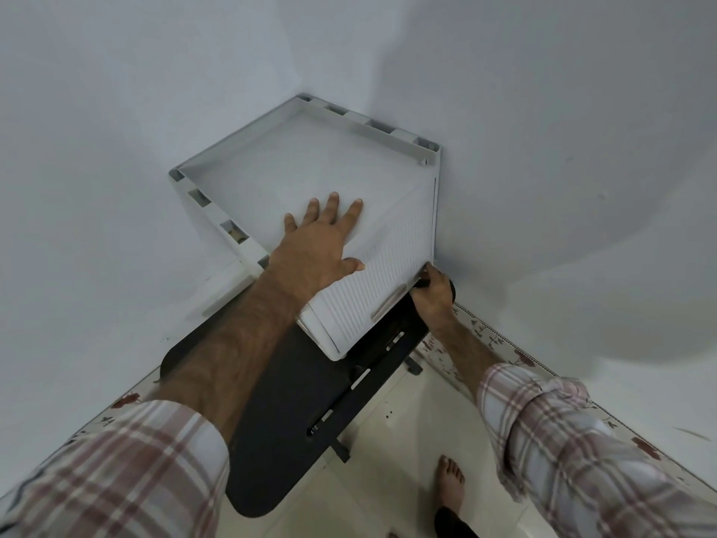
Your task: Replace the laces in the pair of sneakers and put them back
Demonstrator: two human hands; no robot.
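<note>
Sneakers cannot be seen. White cabinet (310,165) fills a wall corner; left hand (318,242) lies flat on its top, fingers (331,205) spread. Right hand (432,291) curls around the ribbed door's (380,281) lower corner.

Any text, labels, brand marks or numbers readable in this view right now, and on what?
None can be read. The white cabinet, its ribbed door and the black stool show no print. The floor border bears only a floral pattern, no letters.
</note>
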